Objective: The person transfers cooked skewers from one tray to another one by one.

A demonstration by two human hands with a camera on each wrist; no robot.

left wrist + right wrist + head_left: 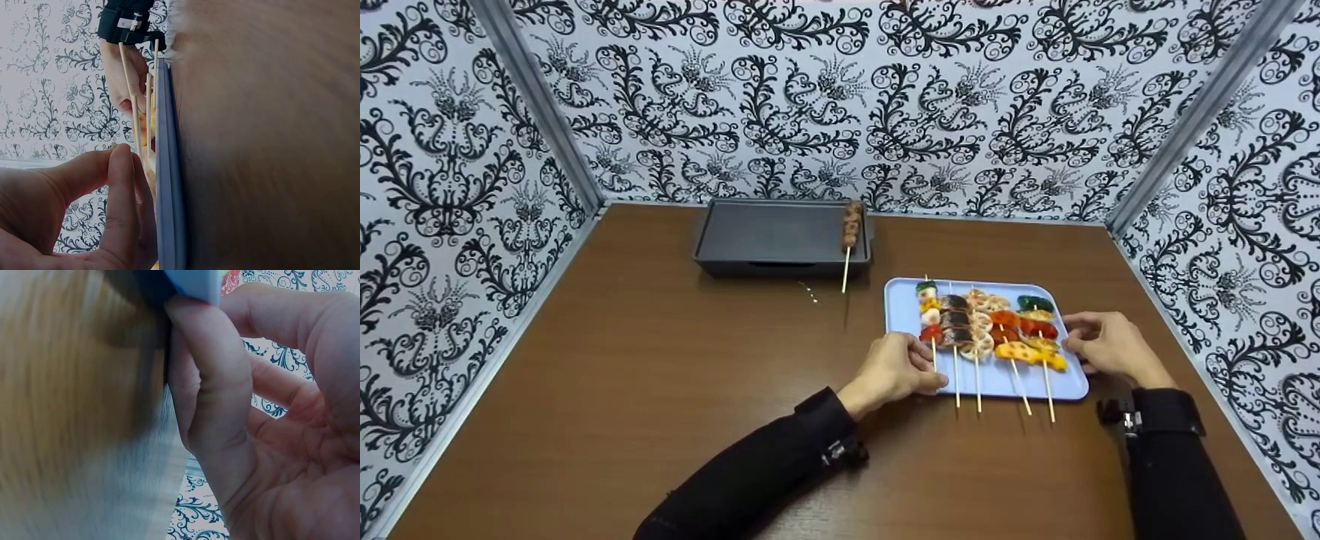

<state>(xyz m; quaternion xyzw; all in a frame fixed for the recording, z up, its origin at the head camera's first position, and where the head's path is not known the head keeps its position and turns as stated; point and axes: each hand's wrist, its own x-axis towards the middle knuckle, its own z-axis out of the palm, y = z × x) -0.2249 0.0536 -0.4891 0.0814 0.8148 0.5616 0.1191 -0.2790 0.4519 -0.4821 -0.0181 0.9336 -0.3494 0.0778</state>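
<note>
A pale blue tray (pixel 900 300) lies on the right of the table, bearing several skewers of vegetables, fish and lotus root. At its near left corner my left hand (pixel 894 367) pinches the stick of the leftmost vegetable skewer (pixel 931 332) between thumb and finger. In the left wrist view, the stick's end shows at the fingertips (pixel 120 154); the tray wall (pixel 169 169) stands beside them. My right hand (pixel 1114 346) grips the tray's right edge, and the right wrist view has its fingers on either side of the tray corner (pixel 197 282).
A dark grey grill plate (pixel 772 232) stands at the back, left of the tray. On its right side lies a meat skewer (pixel 851 225), its stick reaching over the front edge. Small white specks (pixel 808 291) lie before it. Patterned walls (pixel 810 112) enclose the table.
</note>
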